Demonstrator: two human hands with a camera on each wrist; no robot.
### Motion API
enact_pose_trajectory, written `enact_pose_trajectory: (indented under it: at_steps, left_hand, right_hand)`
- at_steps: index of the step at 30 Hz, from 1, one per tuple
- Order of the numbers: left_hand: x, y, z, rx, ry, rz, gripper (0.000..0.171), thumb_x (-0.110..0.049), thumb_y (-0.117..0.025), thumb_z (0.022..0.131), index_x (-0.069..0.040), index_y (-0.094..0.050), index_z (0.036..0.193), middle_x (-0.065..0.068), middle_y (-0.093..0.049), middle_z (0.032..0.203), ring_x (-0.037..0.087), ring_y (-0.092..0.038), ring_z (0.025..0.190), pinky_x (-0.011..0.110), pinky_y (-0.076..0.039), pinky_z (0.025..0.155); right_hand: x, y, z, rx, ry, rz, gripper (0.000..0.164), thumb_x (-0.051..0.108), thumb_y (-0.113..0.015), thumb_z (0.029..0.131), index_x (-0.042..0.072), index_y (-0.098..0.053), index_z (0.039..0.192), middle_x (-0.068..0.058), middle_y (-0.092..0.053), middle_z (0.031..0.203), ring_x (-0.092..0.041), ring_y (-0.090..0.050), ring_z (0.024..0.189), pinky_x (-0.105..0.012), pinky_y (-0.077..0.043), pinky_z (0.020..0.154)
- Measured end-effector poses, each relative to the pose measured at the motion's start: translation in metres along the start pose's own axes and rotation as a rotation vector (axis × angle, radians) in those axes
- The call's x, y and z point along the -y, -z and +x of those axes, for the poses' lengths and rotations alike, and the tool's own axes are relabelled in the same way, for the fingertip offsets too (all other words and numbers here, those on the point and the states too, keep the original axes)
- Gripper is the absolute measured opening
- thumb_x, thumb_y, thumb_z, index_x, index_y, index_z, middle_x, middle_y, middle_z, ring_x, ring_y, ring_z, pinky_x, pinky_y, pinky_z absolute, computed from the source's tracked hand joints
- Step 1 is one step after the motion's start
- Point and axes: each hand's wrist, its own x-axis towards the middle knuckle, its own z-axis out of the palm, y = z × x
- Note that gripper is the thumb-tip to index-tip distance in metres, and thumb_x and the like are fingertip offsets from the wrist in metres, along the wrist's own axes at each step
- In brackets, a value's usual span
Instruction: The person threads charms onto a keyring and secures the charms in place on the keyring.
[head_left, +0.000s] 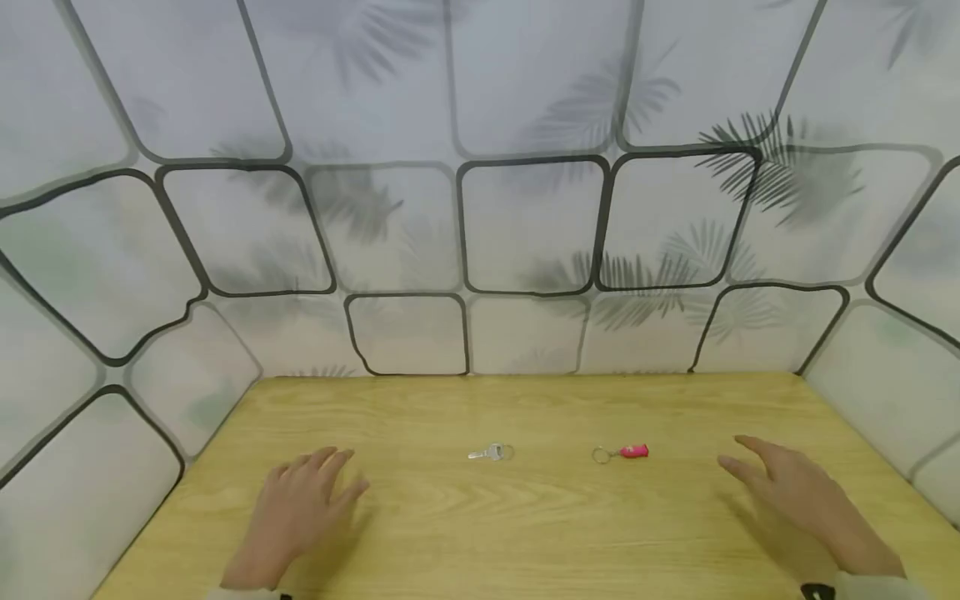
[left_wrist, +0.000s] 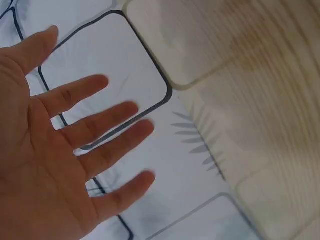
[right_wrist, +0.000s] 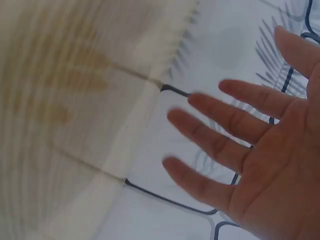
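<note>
- I see one silver key on the wooden table, to the right of the left hand and well apart from it.
- I count one pink keychain, to the left of the right hand, not touching it.
- The key's tip points left.
- The keychain's pink end points right.
- Both lie long-ways, left to right.
- Both hands are wide, fingers spread.

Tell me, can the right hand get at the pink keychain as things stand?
Probably yes: the right hand holds nothing, its fingers point toward the pink keychain, and only bare wood-grain tabletop shows between them in the head view.
</note>
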Motion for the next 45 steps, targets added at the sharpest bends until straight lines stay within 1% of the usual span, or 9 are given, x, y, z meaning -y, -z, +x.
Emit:
enact_pose_trajectory:
  at_steps: [3, 8, 11, 16, 20, 24, 28, 37, 45]
  left_hand:
    - [0.004, 0.001, 0.009, 0.093, 0.021, -0.172, 0.046, -0.041, -0.06, 0.102, -0.003, -0.068, 0.127, 0.019, -0.069, 0.12, 0.036, -0.069, 0.096, 0.058, -0.053, 0.081]
    - [0.009, 0.001, 0.022, 0.226, 0.066, -0.501, 0.042, -0.034, -0.056, 0.106, 0.001, -0.066, 0.128, 0.015, -0.07, 0.12, 0.033, -0.067, 0.103, 0.054, -0.053, 0.086]
    - [0.009, -0.001, 0.028, 0.268, 0.063, -0.624, 0.045, -0.033, -0.054, 0.107, 0.005, -0.063, 0.131, 0.02, -0.066, 0.126, 0.037, -0.063, 0.11, 0.056, -0.05, 0.091]
    - [0.011, -0.002, 0.035, 0.294, 0.069, -0.758, 0.05, -0.032, -0.051, 0.108, 0.01, -0.058, 0.134, 0.023, -0.065, 0.125, 0.035, -0.065, 0.106, 0.055, -0.051, 0.091]
    - [0.012, -0.001, 0.038, 0.31, 0.028, -0.818, 0.049, -0.031, -0.048, 0.109, 0.01, -0.057, 0.135, 0.02, -0.067, 0.12, 0.03, -0.066, 0.099, 0.049, -0.054, 0.083]
    - [0.012, -0.001, 0.043, 0.345, -0.018, -0.888, 0.049, -0.028, -0.044, 0.111, 0.013, -0.053, 0.136, 0.026, -0.064, 0.122, 0.035, -0.066, 0.102, 0.046, -0.055, 0.081]
    - [0.01, -0.001, 0.049, 0.363, -0.046, -0.927, 0.05, -0.028, -0.042, 0.111, 0.014, -0.051, 0.136, 0.028, -0.062, 0.123, 0.04, -0.064, 0.105, 0.05, -0.054, 0.085]
    - [0.002, 0.0, 0.059, 0.352, -0.012, -0.938, 0.049, -0.029, -0.042, 0.111, 0.011, -0.052, 0.137, 0.025, -0.063, 0.125, 0.038, -0.063, 0.109, 0.051, -0.053, 0.088]
    - [-0.003, -0.003, 0.069, 0.402, -0.005, -0.996, 0.051, -0.031, -0.039, 0.112, 0.011, -0.05, 0.139, 0.027, -0.061, 0.128, 0.042, -0.062, 0.112, 0.05, -0.053, 0.09]
  right_hand:
    - [0.003, 0.005, 0.009, 0.004, 0.051, 0.106, 0.049, 0.028, -0.056, 0.106, -0.017, -0.059, 0.124, -0.034, -0.066, 0.114, -0.041, -0.07, 0.09, -0.055, -0.056, 0.074]
    - [0.005, 0.009, 0.02, 0.048, 0.03, 0.285, 0.043, 0.021, -0.055, 0.106, -0.018, -0.058, 0.124, -0.027, -0.07, 0.108, -0.029, -0.072, 0.086, -0.041, -0.059, 0.068]
    - [0.004, 0.009, 0.023, 0.125, -0.023, 0.428, 0.046, 0.02, -0.053, 0.107, -0.021, -0.053, 0.129, -0.03, -0.068, 0.113, -0.03, -0.072, 0.09, -0.039, -0.06, 0.07]
    - [0.001, 0.006, 0.031, 0.202, -0.091, 0.591, 0.051, 0.02, -0.055, 0.106, -0.023, -0.047, 0.131, -0.031, -0.066, 0.118, -0.028, -0.072, 0.093, -0.041, -0.06, 0.075]
    - [0.001, 0.004, 0.037, 0.22, -0.135, 0.663, 0.051, 0.02, -0.055, 0.107, -0.023, -0.047, 0.132, -0.027, -0.067, 0.118, -0.024, -0.071, 0.092, -0.041, -0.06, 0.075]
    - [0.003, 0.003, 0.042, 0.236, -0.155, 0.713, 0.049, 0.022, -0.053, 0.108, -0.02, -0.047, 0.133, -0.023, -0.067, 0.118, -0.024, -0.07, 0.096, -0.042, -0.06, 0.075]
    - [0.005, 0.001, 0.047, 0.243, -0.158, 0.733, 0.049, 0.021, -0.052, 0.107, -0.02, -0.048, 0.133, -0.022, -0.067, 0.117, -0.027, -0.07, 0.096, -0.042, -0.06, 0.074]
    - [0.014, -0.001, 0.054, 0.242, -0.179, 0.73, 0.055, 0.03, -0.055, 0.106, -0.017, -0.05, 0.134, -0.023, -0.067, 0.118, -0.027, -0.07, 0.097, -0.042, -0.06, 0.075]
    - [0.019, -0.004, 0.058, 0.279, -0.193, 0.782, 0.048, 0.026, -0.055, 0.106, -0.016, -0.052, 0.13, -0.02, -0.067, 0.115, -0.03, -0.07, 0.097, -0.044, -0.059, 0.077]
